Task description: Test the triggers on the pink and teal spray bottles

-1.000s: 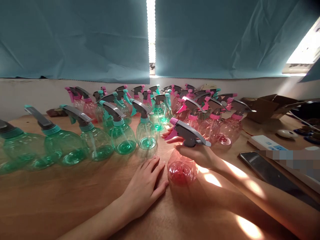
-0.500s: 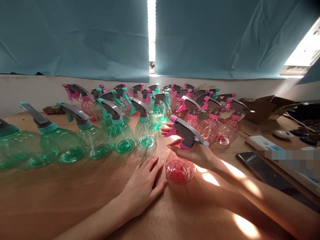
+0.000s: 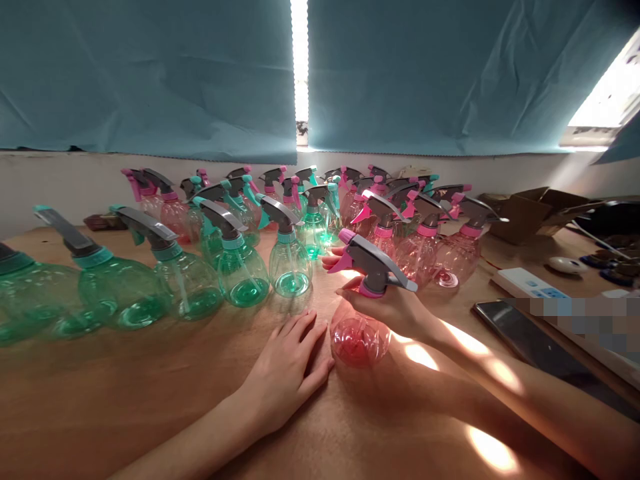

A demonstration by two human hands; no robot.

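My right hand (image 3: 380,300) is wrapped round the neck of a pink spray bottle (image 3: 361,343), just under its grey and pink trigger head. The bottle stands upright on the wooden table (image 3: 200,407), its nozzle pointing away to the left. Beside it, my left hand (image 3: 293,360) lies flat on the wood with fingers stretched out, holding nothing. A green spray bottle (image 3: 291,270) stands just beyond the left fingertips. Behind my right hand is another pink spray bottle (image 3: 455,257), in a group of the same kind.
Several green bottles (image 3: 187,287) form a row to the left, with more pink and green ones behind. At right are a phone (image 3: 520,340), a white power strip (image 3: 533,283), a white mouse (image 3: 567,266) and an open cardboard box (image 3: 525,217). Blue curtains (image 3: 150,73) hang behind.
The view has shifted very slightly. Both hands and the pink spray bottle keep their places, with the right hand still round its neck.
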